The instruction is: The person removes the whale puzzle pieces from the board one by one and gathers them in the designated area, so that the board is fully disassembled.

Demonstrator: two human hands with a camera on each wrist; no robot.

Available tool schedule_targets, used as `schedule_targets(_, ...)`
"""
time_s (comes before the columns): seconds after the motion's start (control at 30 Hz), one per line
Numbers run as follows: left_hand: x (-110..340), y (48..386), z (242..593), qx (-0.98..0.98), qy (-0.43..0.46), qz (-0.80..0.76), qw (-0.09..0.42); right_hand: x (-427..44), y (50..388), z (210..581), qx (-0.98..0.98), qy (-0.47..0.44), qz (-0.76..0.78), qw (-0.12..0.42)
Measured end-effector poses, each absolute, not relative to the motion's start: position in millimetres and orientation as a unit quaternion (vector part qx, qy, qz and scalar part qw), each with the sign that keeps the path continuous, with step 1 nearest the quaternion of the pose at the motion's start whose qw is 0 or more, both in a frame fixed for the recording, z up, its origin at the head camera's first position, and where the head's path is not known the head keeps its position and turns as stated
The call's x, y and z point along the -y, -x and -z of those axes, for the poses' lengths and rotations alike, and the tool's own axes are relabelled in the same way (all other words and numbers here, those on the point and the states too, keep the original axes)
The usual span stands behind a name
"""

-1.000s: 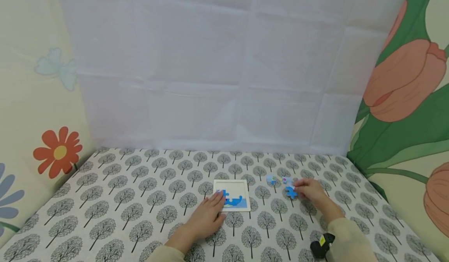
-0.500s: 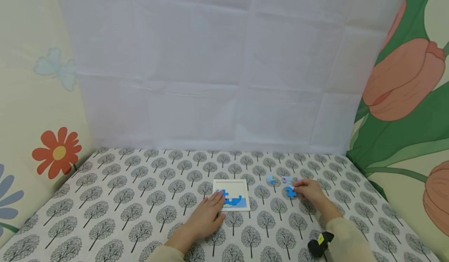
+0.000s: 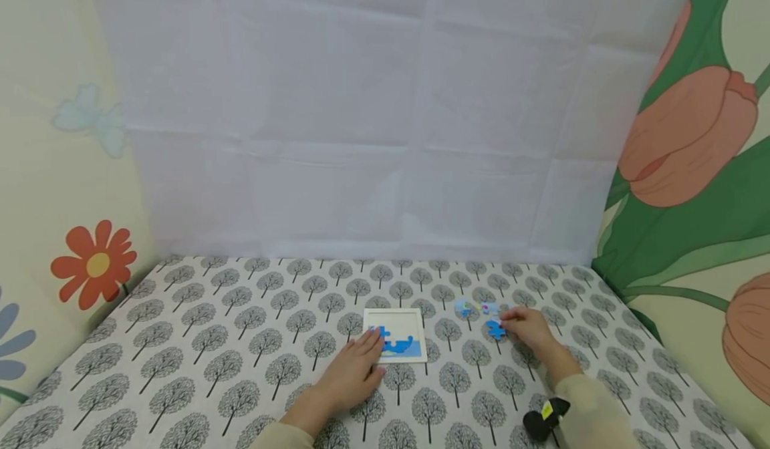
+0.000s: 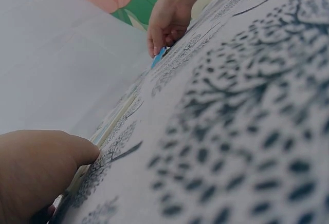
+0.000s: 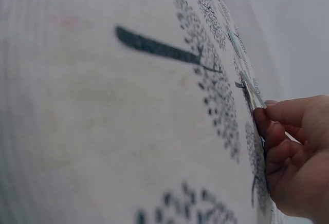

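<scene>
My left hand lies flat, its fingertips on the left side of a white-framed puzzle board. Blue puzzle pieces fill the lower part of that board; the fingers hide some of its left side. To the right, my right hand pinches a blue puzzle piece between thumb and fingertips, tilted just over the cloth. The left wrist view shows this piece edge-on below the right fingers. In the right wrist view, thumb and forefinger meet at the thin piece.
Two pale blue puzzle pieces, one on the left and one with a pink spot, lie just beyond the right hand. A tree-print cloth covers the table. A black device sits at the right wrist. White fabric hangs behind.
The head view has shifted very slightly. The left hand stays on the board, and the right hand keeps its pinch on the blue puzzle piece in nearly the same place.
</scene>
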State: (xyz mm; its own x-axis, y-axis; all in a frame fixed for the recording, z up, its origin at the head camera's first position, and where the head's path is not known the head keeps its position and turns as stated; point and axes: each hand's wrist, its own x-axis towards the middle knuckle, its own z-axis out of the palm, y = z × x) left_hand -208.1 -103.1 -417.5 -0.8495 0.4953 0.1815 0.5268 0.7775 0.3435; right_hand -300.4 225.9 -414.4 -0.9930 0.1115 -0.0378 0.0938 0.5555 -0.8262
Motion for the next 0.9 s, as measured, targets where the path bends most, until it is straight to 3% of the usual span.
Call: schedule_targets(0.9, 103.3, 208.5, 417.2, 0.942, 0.268, 0.201, 0.03, -229.3, 306.4, 417.6, 0.868, 0.082, -0.489, -0.002)
